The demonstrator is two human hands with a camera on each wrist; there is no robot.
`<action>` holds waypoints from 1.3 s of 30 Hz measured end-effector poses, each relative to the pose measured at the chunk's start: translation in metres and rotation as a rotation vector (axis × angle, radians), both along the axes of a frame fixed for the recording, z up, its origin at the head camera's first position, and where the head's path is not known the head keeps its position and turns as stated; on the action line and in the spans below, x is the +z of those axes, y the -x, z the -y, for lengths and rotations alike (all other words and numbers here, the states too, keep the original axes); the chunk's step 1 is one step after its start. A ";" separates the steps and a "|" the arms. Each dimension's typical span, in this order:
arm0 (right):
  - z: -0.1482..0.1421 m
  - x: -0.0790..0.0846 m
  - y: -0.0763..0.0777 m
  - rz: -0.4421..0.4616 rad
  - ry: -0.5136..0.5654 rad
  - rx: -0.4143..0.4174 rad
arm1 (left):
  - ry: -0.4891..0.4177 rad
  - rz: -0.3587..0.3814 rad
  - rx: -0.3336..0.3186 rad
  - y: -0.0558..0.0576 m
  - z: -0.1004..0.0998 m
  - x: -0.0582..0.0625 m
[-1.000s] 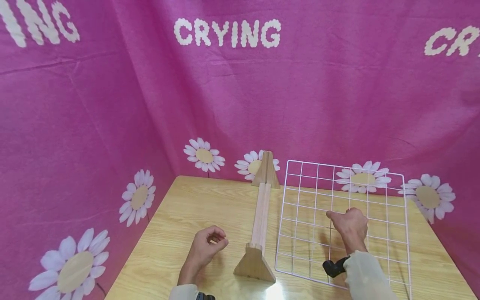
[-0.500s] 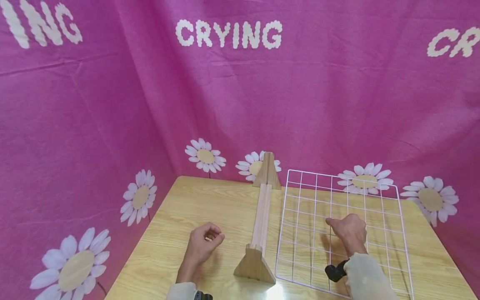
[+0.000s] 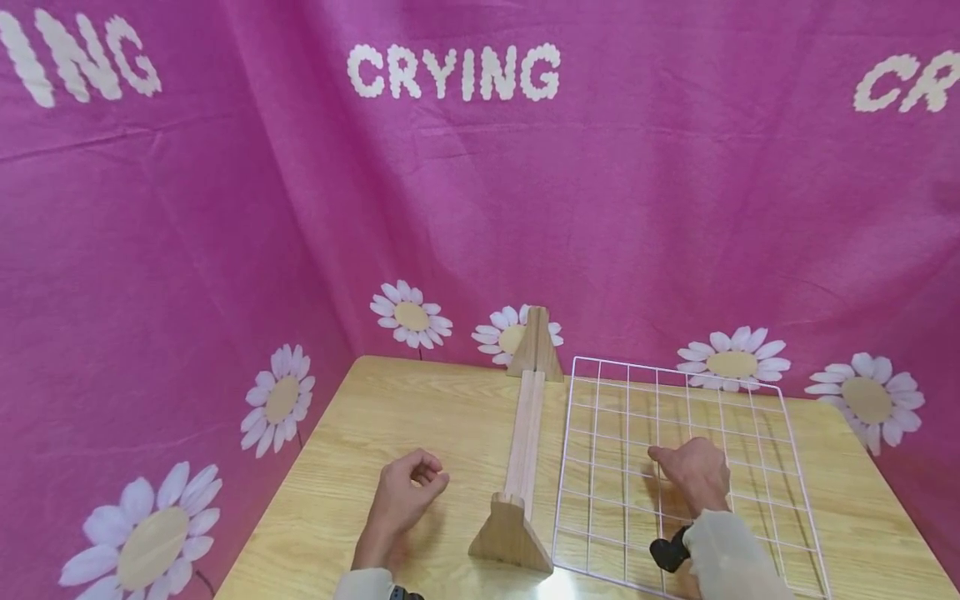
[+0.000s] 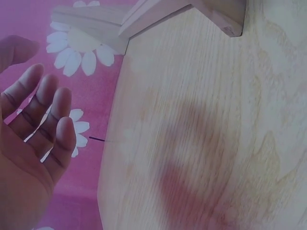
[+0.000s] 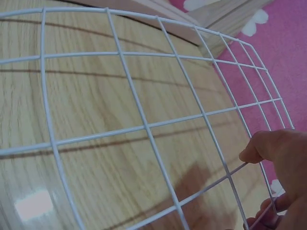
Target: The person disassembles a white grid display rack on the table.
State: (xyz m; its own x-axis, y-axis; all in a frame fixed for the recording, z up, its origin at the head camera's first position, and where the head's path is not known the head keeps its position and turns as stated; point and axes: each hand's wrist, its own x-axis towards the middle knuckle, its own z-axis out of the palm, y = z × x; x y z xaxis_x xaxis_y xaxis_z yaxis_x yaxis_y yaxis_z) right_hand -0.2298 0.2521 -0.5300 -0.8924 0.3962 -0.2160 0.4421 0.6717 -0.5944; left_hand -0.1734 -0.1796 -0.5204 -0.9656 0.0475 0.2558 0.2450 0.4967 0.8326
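My right hand (image 3: pixel 693 473) grips a white wire grid panel (image 3: pixel 627 500) by a wire near its middle. In the right wrist view, the thumb and curled fingers (image 5: pixel 259 151) pinch the wire grid, and its shadow falls on the wood below. The panel stands at the right of a wooden stand, which has a near triangular foot (image 3: pixel 510 535), a long rail (image 3: pixel 527 442) and a far triangular foot (image 3: pixel 535 348). To the left of the stand, my left hand (image 3: pixel 401 496) hovers over the table, its fingers loosely curled around nothing.
A light wood table (image 3: pixel 427 408) lies under everything. Pink cloth with daisies and white lettering (image 3: pixel 453 71) hangs behind the table and along its left side. A glare spot (image 3: pixel 555 583) shows near the front.
The wire grid has come down toward the table, its far edge dropping lower in the head view. My right hand has moved slightly nearer with it. The left hand has shifted slightly left.
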 end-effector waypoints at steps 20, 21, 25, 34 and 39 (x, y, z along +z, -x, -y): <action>-0.001 -0.026 -0.002 0.116 -0.120 0.087 | 0.195 0.117 0.065 -0.007 0.004 0.000; -0.002 -0.027 -0.001 0.119 -0.119 0.087 | 0.196 0.114 0.064 -0.007 0.004 -0.001; -0.003 -0.027 0.001 0.125 -0.114 0.099 | 0.195 0.111 0.057 -0.006 0.002 -0.003; -0.007 -0.025 -0.001 0.129 -0.095 0.112 | 0.248 0.169 0.010 -0.005 0.000 -0.005; -0.004 -0.023 -0.003 0.127 -0.080 0.130 | 0.287 0.246 -0.029 -0.004 0.004 -0.005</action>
